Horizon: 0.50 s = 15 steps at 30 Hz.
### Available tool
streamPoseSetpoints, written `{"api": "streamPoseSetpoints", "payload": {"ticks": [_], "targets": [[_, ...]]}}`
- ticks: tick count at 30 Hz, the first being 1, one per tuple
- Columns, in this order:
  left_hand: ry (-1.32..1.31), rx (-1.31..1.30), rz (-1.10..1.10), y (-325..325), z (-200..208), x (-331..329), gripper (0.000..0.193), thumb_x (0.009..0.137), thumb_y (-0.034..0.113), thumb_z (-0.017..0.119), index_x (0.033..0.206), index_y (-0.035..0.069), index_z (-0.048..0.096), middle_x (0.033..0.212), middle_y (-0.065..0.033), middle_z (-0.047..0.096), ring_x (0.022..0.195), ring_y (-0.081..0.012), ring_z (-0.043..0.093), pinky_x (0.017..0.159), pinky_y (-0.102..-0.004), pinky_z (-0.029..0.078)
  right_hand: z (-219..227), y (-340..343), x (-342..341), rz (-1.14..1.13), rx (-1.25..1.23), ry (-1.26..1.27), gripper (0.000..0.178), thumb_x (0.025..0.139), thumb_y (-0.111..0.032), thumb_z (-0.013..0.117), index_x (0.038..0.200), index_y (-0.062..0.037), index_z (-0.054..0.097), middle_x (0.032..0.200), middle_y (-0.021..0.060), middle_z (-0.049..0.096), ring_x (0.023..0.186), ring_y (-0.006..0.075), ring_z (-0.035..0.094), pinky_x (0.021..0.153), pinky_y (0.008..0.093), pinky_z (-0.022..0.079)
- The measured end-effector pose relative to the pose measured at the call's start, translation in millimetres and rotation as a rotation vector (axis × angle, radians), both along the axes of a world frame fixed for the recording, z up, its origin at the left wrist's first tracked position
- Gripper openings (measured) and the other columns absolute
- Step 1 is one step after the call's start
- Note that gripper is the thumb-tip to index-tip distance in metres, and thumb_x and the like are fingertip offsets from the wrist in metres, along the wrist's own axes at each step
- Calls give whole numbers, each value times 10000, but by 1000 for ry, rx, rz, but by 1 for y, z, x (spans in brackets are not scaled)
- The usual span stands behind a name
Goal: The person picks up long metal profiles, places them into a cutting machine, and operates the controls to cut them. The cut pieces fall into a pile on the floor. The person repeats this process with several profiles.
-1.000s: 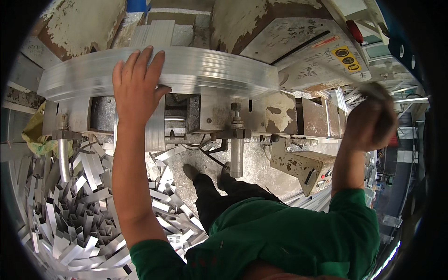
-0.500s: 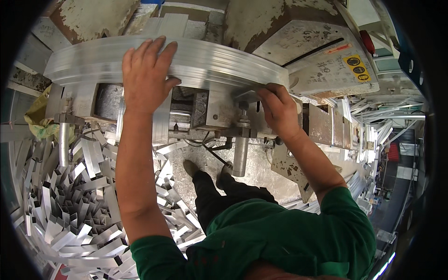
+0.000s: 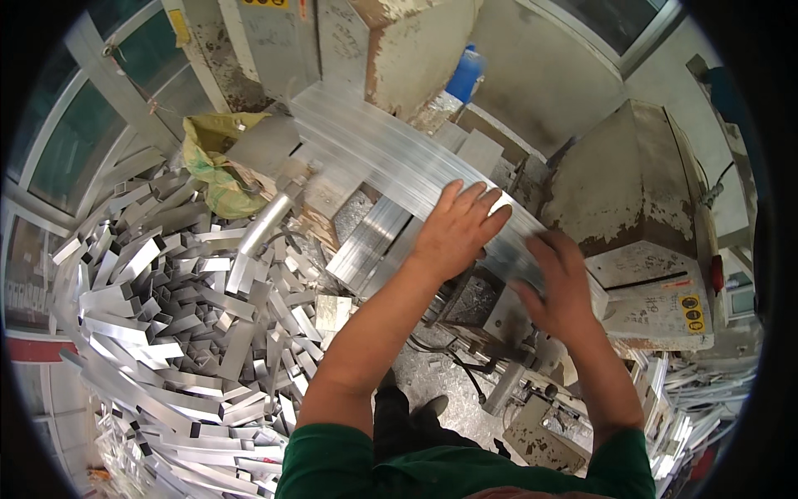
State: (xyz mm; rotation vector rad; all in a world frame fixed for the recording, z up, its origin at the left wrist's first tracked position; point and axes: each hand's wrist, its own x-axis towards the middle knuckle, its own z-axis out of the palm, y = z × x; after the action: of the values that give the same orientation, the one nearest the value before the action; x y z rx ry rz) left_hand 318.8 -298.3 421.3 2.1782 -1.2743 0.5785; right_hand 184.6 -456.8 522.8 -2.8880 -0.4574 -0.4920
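Note:
A flat row of long silver aluminium profiles [image 3: 374,148] lies slantwise across the bed of a worn saw-like machine. My left hand [image 3: 453,233] rests on these profiles with fingers stretched and spread, gripping nothing. Farther right, near their right end, is my right hand [image 3: 559,287], slightly smeared by motion. Its thumb and fingers stand apart over the near edge of the row, and nothing shows between them; whether it touches the metal I cannot tell. Below the right hand, a metal clamp cylinder [image 3: 504,387] sticks out from the machine's front.
A large heap of cut square aluminium tubes [image 3: 191,333] covers the floor at left. Beside it are a yellow-green sack [image 3: 220,166] and another cylinder [image 3: 258,237]. Chipped machine housings [image 3: 632,187] stand at the right and behind. A blue container [image 3: 465,73] is at the back.
The view has swung left, so the machine now appears slanted. My right hand has left the clamp area by the front edge and loosened its fingers. My left hand stays on the profiles.

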Motion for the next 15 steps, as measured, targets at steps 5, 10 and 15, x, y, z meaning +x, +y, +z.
{"api": "streamPoseSetpoints", "payload": {"ticks": [5, 10, 15], "targets": [[86, -135, -154, 18, 14, 15, 312, 793, 146, 654, 1095, 68, 641, 1220, -121, 612, 1258, -285, 494, 1120, -435, 330, -32, 5, 86, 29, 123, 140, 785, 791, -370, 767, 1432, -59, 437, 1398, 235, 453, 1202, 439, 492, 1014, 509, 410], [105, 87, -42, 92, 106, 97, 324, 867, 150, 612, 1178, 69, 647, 1283, -143, 602, 1260, -322, 522, 1075, -460, 403, -36, 6, 90, -62, -53, 171, 859, 777, -474, 758, 1452, -64, 421, 1418, 262, 431, 1208, 451, 489, 1008, 512, 419], [-449, 41, 687, 144, 213, 232, 573, 908, 176, 580, 1431, -3, 427, 1509, -214, 409, 1395, -343, 396, 1161, -466, 307, -35, 13, 95, -47, -23, 182, 834, 778, -450, 757, 1447, -78, 428, 1404, 249, 447, 1167, 434, 517, 972, 506, 442]]}}
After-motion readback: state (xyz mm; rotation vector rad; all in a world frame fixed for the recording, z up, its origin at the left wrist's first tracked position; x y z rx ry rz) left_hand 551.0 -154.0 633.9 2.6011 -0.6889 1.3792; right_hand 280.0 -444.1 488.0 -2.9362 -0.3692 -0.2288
